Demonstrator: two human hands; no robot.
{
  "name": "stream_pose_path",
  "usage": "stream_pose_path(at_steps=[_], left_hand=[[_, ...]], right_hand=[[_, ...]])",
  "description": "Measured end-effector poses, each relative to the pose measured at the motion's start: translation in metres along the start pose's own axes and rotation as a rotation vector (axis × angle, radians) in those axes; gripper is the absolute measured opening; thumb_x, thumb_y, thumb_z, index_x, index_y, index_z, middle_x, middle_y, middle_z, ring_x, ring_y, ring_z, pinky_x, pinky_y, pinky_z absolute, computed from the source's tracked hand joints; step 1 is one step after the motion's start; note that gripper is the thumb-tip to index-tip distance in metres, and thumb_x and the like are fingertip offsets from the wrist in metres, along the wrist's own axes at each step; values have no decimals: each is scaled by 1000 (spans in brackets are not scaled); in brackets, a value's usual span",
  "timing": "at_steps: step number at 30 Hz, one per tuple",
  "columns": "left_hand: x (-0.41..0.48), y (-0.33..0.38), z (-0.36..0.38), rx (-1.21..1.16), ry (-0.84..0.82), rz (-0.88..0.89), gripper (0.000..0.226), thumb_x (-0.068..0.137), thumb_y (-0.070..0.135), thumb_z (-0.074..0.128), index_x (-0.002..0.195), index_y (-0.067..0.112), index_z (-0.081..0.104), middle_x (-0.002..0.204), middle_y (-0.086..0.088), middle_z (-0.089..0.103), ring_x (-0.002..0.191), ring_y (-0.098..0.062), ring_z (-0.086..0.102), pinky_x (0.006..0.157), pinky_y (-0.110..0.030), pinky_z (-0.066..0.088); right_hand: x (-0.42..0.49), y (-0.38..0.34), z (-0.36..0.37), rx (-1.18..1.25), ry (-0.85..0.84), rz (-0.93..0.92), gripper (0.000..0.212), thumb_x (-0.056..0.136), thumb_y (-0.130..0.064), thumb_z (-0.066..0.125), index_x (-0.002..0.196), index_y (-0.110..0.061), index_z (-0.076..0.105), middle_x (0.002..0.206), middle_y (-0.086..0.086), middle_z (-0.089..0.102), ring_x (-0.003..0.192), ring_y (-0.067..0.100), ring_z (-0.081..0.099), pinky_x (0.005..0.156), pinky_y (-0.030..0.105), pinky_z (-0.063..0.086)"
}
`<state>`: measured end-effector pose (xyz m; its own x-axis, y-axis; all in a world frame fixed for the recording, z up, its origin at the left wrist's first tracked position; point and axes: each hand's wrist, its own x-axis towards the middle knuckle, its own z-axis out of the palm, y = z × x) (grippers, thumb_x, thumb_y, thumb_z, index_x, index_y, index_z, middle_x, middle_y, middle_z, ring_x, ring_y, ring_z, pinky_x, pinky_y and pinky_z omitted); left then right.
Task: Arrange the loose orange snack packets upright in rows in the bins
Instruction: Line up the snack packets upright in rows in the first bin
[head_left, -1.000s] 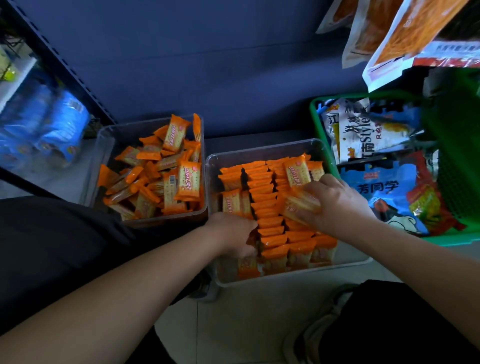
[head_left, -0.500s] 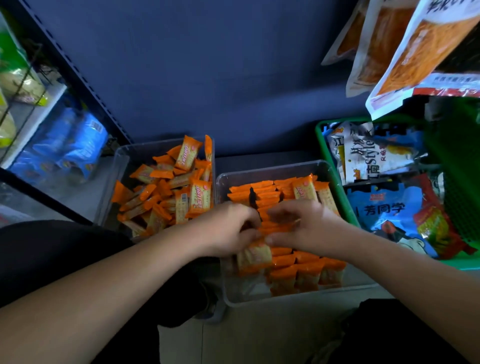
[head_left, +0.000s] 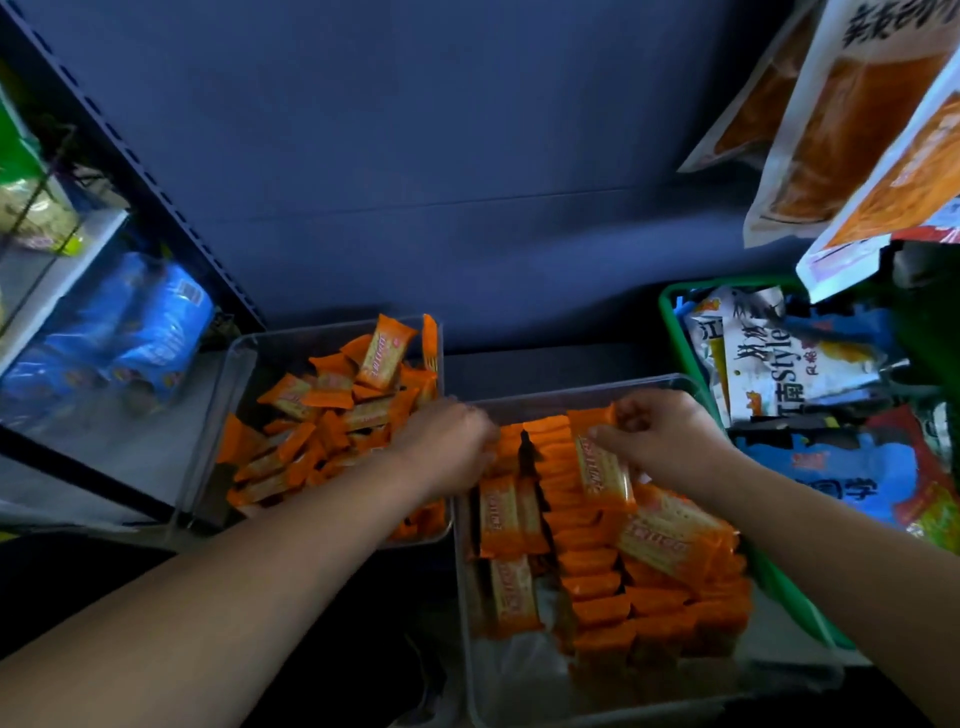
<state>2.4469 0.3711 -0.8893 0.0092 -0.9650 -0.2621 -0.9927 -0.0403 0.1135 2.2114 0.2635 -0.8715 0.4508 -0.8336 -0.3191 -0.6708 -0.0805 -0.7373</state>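
Orange snack packets (head_left: 597, 587) stand upright in close rows in the right clear bin (head_left: 675, 383), with several lying flat or tilted on top and along its left side; more lie in a loose heap in the left clear bin (head_left: 236, 364) just beside it. Right hand (head_left: 667, 436) pinches the top end of one tilted packet (head_left: 605, 470) above the far rows, while left hand (head_left: 449, 441) reaches over the adjoining bin walls to the far left rows, fingertips hidden, so its grasp cannot be determined. Green basket (head_left: 675, 332) of assorted snack bags sits against the right bin's right wall.
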Motion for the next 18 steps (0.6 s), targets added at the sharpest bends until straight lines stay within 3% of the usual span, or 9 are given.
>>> stream_pose_path(at_steps=[2,5,6,7,9,10,12,16,18], left_hand=[[11,-3,11,127,-103,38,28,101,43,55,115,25,73,124,1,66,128,-22,55,127,-49,19],[12,1,10,171,-155,12,31,103,41,51,116,23,73,123,3,64,129,-19,54,127,-59,-8],[9,2,8,166,-77,24,26,103,36,53,110,22,73,117,2,65,123,-20,57,127,-59,-3],[6,6,7,167,49,62,20,100,30,56,104,21,74,109,0,67,114,-23,61,127,-57,14],[-4,15,10,75,165,129,15,99,24,58,99,19,72,103,-2,67,102,-25,63,100,-45,50],[-10,21,14,2,91,141,16,100,25,56,100,20,72,105,-1,67,99,-24,64,87,-41,55],[-12,28,25,-40,-129,137,19,98,25,53,104,21,71,108,0,68,99,-25,66,79,-41,57],[17,27,30,167,-364,109,29,96,18,57,123,24,66,116,0,68,105,-27,67,83,-45,60],[29,27,26,241,-455,120,39,96,26,63,135,26,60,124,0,66,112,-27,65,85,-43,58]], right_hand=[[0,2,3,12,-35,0,20,86,-33,84,88,-21,69,61,-1,68,49,16,64,50,35,56],[-3,2,6,15,-68,-24,23,85,-33,85,80,-23,66,54,-7,62,47,14,60,54,37,55],[-3,1,7,17,-68,-37,24,84,-34,86,78,-23,66,54,-7,61,48,12,58,57,38,55],[-5,1,6,22,-63,-44,24,83,-35,87,77,-23,67,55,-7,62,49,11,58,59,39,55],[-8,-1,3,59,-76,-44,22,82,-33,87,80,-21,69,57,-5,64,50,10,58,59,39,55],[-10,-2,0,77,-100,-42,22,83,-32,87,82,-19,69,58,-3,65,51,11,59,58,38,54],[-14,1,-6,76,-148,-55,23,84,-30,86,85,-16,68,60,0,66,54,15,61,58,38,54],[-18,14,-18,44,-156,-82,28,85,-29,85,88,-8,67,66,2,65,57,15,60,55,27,51],[-21,19,-20,55,-158,-87,27,85,-28,84,88,-7,67,67,2,65,58,12,61,52,22,50]])
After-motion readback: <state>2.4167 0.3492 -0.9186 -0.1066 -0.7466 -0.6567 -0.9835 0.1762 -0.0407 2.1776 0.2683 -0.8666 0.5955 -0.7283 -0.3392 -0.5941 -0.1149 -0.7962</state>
